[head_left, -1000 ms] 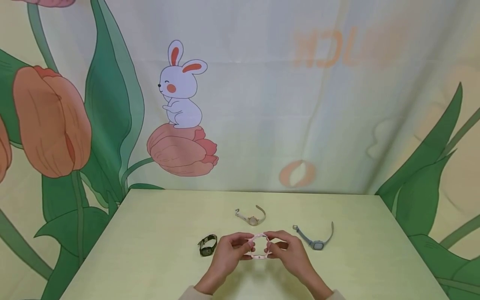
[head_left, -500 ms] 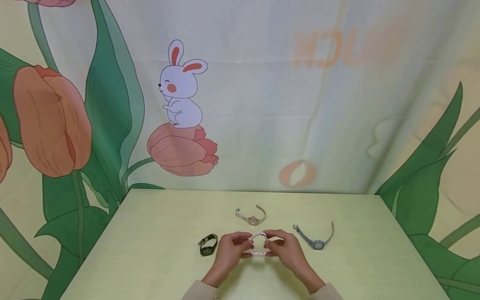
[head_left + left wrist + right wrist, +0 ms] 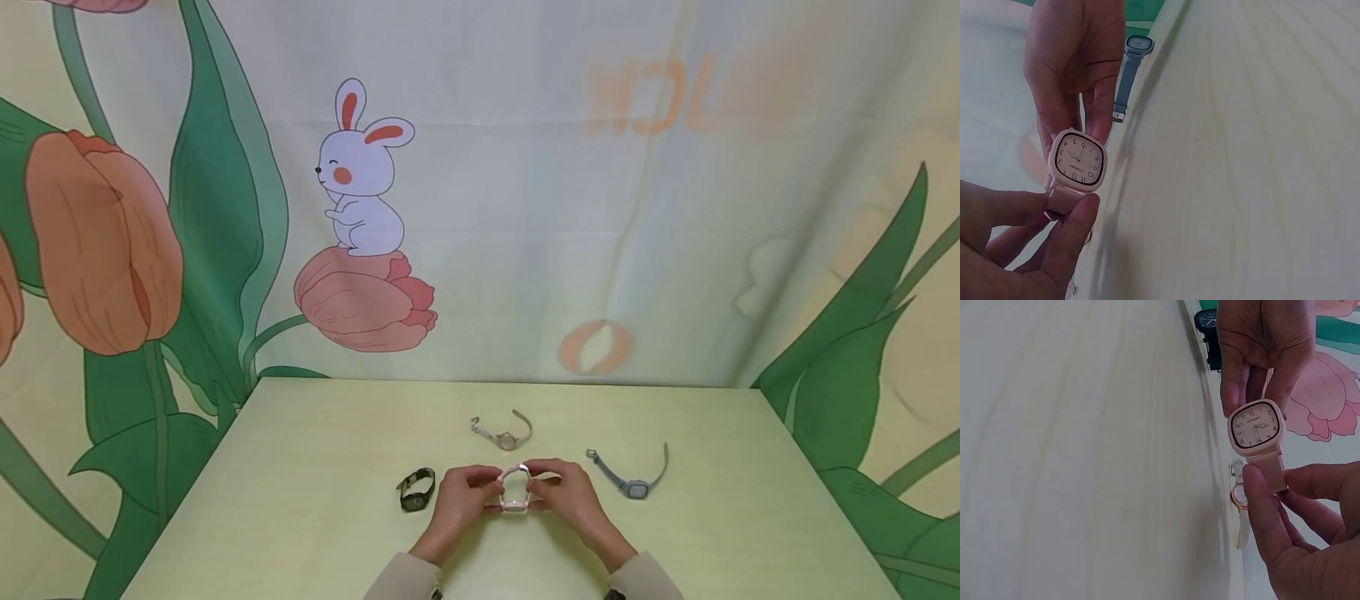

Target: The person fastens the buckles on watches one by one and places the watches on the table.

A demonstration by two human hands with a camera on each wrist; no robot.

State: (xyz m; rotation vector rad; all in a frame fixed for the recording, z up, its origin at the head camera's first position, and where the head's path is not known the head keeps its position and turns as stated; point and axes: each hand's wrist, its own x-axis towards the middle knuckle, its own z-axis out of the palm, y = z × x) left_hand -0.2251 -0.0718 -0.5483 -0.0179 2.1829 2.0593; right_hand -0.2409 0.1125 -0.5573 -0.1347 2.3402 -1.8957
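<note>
Big orange tulips (image 3: 105, 242) and a white rabbit (image 3: 363, 192) are printed on the cloth (image 3: 510, 233) at the back, which has soft folds in it. The table (image 3: 285, 500) is pale and flat, with thin wavy lines like wood.

A pink watch (image 3: 1079, 160) is held up between the two hands, with its strap bent into a loop. Its face is a square with round corners and a black ring around the numbers. The left hand (image 3: 459, 502) pinches one side with thumb and fingers, and the right hand (image 3: 572, 502) pinches the other side.

Around them lie three more watches. The black watch (image 3: 415, 502) is curled up near the left hand. The blue watch (image 3: 637, 490) is spread in a wide U. The white watch (image 3: 507, 442) has a round face with a gold rim.

Compared with one second ago, the pink watch sits a little higher in the head view, and more of the sleeves (image 3: 405, 577) shows. The other three watches have stayed put.
</note>
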